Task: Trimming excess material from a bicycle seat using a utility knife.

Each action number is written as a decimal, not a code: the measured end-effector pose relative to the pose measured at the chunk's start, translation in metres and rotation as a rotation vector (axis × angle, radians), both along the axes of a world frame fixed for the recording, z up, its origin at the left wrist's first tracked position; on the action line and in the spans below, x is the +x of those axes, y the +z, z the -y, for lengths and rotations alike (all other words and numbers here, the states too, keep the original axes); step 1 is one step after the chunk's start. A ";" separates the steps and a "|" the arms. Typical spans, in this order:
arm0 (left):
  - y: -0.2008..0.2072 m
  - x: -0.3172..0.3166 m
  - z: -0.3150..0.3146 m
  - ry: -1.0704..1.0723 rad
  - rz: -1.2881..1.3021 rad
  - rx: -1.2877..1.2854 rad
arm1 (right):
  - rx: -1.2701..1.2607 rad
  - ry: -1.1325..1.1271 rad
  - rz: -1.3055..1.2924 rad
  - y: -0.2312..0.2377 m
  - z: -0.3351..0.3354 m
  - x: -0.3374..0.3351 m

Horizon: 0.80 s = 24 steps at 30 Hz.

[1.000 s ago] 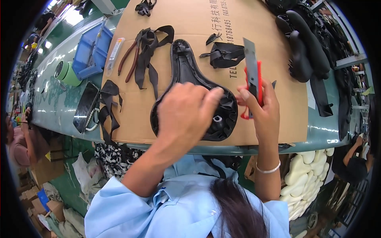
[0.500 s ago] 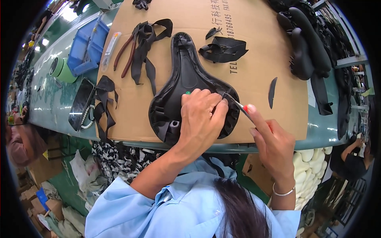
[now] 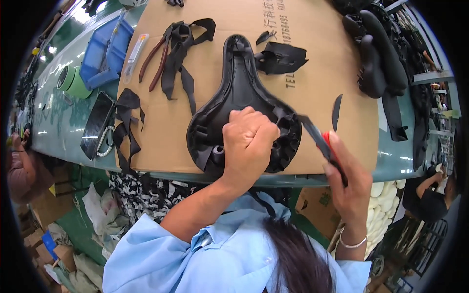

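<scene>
A black bicycle saddle lies underside up on a cardboard sheet, its nose pointing away from me. Black cover material is folded in gathers round the inside of its rim. My left hand is closed over the wide rear part of the saddle, and whatever its fingers grip is hidden beneath it. In my right hand is a utility knife with a red and black handle. Its blade points up and left, with the tip just beside the saddle's right edge, apart from the other hand.
Pliers with red-brown handles, black fabric strips and a pale clear-cased tool lie left. Further left are a blue bin, a green roll and a phone. More black saddles stand at right.
The knife has come away from the saddle's right side toward the right. The saddle has shifted slightly right and turned a little. My left fingers have curled in more tightly.
</scene>
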<state>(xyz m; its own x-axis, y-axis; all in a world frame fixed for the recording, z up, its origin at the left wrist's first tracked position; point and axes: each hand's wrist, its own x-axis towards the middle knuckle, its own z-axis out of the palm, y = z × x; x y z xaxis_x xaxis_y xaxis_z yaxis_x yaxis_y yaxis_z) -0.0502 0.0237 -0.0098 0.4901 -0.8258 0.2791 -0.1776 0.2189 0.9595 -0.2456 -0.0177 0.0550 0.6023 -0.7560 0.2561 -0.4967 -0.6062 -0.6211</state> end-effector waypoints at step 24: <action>0.047 0.056 0.047 -0.523 1.064 0.138 | 0.134 -0.146 -0.123 -0.012 0.014 0.008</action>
<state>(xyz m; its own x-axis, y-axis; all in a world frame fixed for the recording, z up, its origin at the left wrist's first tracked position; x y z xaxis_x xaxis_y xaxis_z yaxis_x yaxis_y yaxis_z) 0.0062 -0.0236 0.0368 -0.3381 -0.9114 0.2346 -0.8179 0.4079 0.4058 -0.2373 -0.0313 0.0432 0.5048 -0.8597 0.0784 -0.6501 -0.4384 -0.6206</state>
